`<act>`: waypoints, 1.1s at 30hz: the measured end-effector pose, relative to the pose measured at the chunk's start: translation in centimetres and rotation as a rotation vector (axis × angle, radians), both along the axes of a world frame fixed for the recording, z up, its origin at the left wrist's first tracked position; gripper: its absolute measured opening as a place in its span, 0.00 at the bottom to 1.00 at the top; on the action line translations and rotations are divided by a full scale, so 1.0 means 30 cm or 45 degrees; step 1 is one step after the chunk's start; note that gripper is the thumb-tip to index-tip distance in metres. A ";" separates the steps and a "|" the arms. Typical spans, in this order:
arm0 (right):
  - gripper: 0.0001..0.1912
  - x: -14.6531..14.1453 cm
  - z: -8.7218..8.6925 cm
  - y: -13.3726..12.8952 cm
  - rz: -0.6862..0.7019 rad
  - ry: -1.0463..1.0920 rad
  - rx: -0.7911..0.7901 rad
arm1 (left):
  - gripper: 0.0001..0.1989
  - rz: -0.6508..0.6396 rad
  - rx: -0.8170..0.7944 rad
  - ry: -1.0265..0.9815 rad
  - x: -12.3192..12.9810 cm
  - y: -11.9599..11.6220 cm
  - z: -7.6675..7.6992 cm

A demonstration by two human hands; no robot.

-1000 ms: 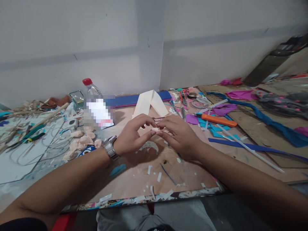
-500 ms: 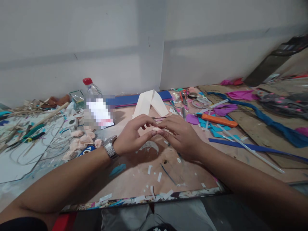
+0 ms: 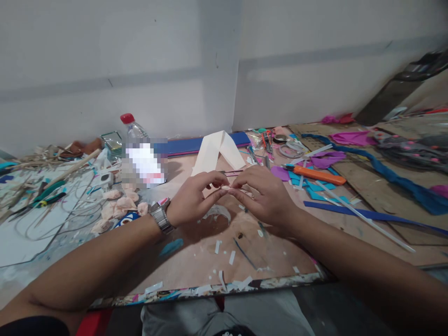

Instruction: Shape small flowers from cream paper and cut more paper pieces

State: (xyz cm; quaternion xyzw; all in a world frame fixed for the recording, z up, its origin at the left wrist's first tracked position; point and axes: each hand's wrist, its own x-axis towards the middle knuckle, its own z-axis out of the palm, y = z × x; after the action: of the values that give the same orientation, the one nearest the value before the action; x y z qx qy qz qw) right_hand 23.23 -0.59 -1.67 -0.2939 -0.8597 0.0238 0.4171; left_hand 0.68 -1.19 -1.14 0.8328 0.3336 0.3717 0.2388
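Observation:
Both hands meet over the middle of the worktable (image 3: 210,261), fingertips pinched together. Between them is a small pale, cream-coloured piece (image 3: 227,187); fingers cover most of it, and its material is unclear. My left hand (image 3: 189,198), with a metal watch (image 3: 162,217) on the wrist, pinches its left side between thumb and fingers. From the other side my right hand (image 3: 268,196) grips it the same way, fingers curled. Just beyond the fingertips lies a thin dark and pink tool (image 3: 233,173), partly hidden. A folded cream paper strip (image 3: 208,151) stands behind the hands.
At left are a red-capped bottle (image 3: 135,128), a lit phone (image 3: 145,163), crumpled peach pieces (image 3: 124,204) and green-handled pliers (image 3: 49,192). An orange utility knife (image 3: 315,175), a blue strip (image 3: 371,215) and coloured scraps lie at right. Paper bits line the front edge.
My fingers have shifted slightly around the small pale piece, and less of it shows. Both hands stay in nearly the same place.

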 end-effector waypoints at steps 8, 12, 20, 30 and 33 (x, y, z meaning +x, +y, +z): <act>0.11 -0.001 0.003 -0.003 0.018 0.002 -0.038 | 0.10 -0.035 -0.070 -0.044 0.000 -0.003 0.008; 0.09 0.002 -0.002 -0.004 0.043 0.004 -0.018 | 0.10 -0.001 -0.059 -0.039 -0.001 -0.002 0.003; 0.10 -0.001 0.006 -0.005 0.050 0.031 -0.008 | 0.08 -0.120 -0.073 -0.095 0.001 0.002 0.002; 0.11 0.005 -0.001 -0.002 0.038 -0.007 -0.084 | 0.11 -0.181 -0.302 -0.237 -0.005 0.008 0.006; 0.10 0.005 -0.001 -0.003 0.038 0.004 -0.084 | 0.12 -0.140 -0.392 -0.241 -0.007 0.007 0.010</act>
State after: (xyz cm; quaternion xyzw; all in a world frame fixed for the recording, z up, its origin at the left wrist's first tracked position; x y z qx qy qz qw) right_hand 23.38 -0.68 -1.70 -0.2949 -0.8620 0.0590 0.4082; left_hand 0.48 -1.00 -0.83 0.7648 0.3166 0.3793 0.4136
